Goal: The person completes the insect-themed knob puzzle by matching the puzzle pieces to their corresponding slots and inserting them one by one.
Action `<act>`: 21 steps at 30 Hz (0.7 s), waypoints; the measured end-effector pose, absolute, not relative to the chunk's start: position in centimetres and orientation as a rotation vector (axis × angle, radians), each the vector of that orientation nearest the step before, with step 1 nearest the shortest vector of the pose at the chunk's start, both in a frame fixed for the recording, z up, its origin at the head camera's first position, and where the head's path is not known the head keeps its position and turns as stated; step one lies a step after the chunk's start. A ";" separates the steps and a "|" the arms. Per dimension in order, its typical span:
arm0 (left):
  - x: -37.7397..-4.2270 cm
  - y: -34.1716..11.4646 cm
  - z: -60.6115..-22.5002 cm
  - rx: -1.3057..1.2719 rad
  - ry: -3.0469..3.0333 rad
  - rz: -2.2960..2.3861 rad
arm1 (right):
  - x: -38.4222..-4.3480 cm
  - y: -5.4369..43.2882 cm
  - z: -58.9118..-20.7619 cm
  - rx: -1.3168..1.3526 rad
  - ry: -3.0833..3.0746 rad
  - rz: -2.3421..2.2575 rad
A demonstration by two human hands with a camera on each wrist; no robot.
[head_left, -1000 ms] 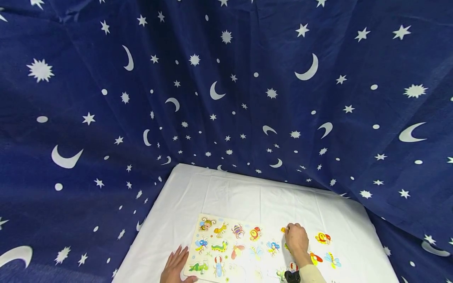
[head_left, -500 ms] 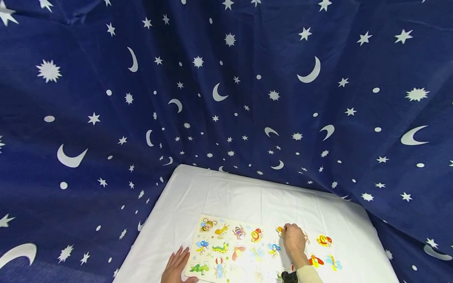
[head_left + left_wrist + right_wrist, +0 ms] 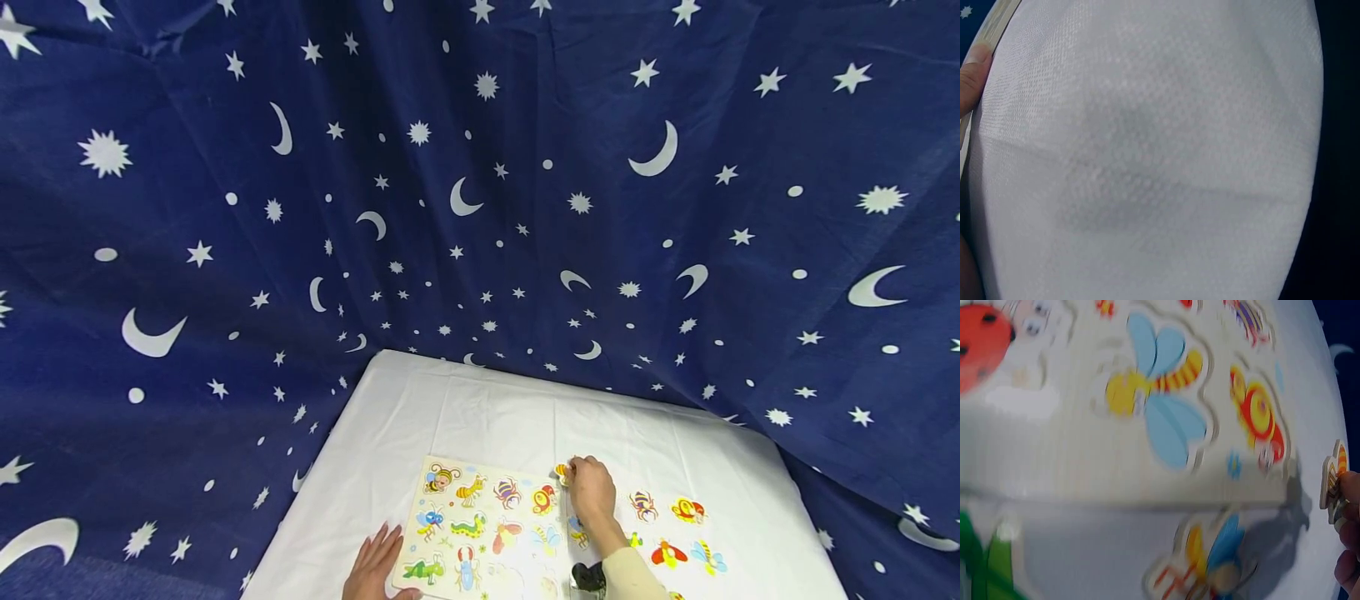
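Note:
In the head view my right hand (image 3: 592, 493) pinches a wooden puzzle piece (image 3: 562, 472) with an orange-striped insect, just off the far right corner of the puzzle board (image 3: 489, 505). The right wrist view shows the same puzzle piece (image 3: 1336, 478) tilted up between thumb and fingers, off the white cloth. My left hand (image 3: 373, 563) lies at the board's left edge, fingers extended. Its thumb (image 3: 972, 78) touches the board's edge in the left wrist view. Insect pictures cover the board, among them a yellow bug with blue wings (image 3: 1160, 387).
Loose insect pieces lie to the right: a blue-winged one (image 3: 1222, 575) near the board, a spider (image 3: 643, 505), a red-and-yellow bug (image 3: 687, 511), a red-winged bug (image 3: 668, 553) and a dragonfly (image 3: 708, 557). White cloth (image 3: 480, 417) covers the table; a starry blue curtain (image 3: 480, 250) surrounds it.
My right hand has moved left to the board's far right corner, carrying the striped insect piece. The spider piece it covered now shows. My left hand has stayed in place.

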State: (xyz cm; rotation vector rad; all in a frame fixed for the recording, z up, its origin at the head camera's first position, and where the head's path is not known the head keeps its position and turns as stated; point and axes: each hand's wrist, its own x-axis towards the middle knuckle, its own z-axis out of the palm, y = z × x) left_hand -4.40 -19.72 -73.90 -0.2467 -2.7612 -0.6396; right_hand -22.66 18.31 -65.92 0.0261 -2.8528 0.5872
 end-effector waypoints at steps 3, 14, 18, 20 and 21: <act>-4.4 -19.7 -74.1 -0.242 -2.729 -0.634 | -22.8 16.9 -65.8 0.060 -2.849 0.594; -4.3 -19.5 -73.9 -0.220 -2.800 -0.661 | -23.3 13.3 -65.9 0.169 -2.835 0.582; -4.2 -19.5 -73.6 -0.210 -2.818 -0.672 | -23.0 12.3 -65.8 0.208 -2.839 0.587; -4.2 -19.5 -73.5 -0.209 -2.822 -0.676 | -22.8 11.7 -65.8 0.235 -2.840 0.586; -4.1 -19.5 -73.5 -0.208 -2.820 -0.674 | -22.7 11.4 -65.7 0.249 -2.839 0.580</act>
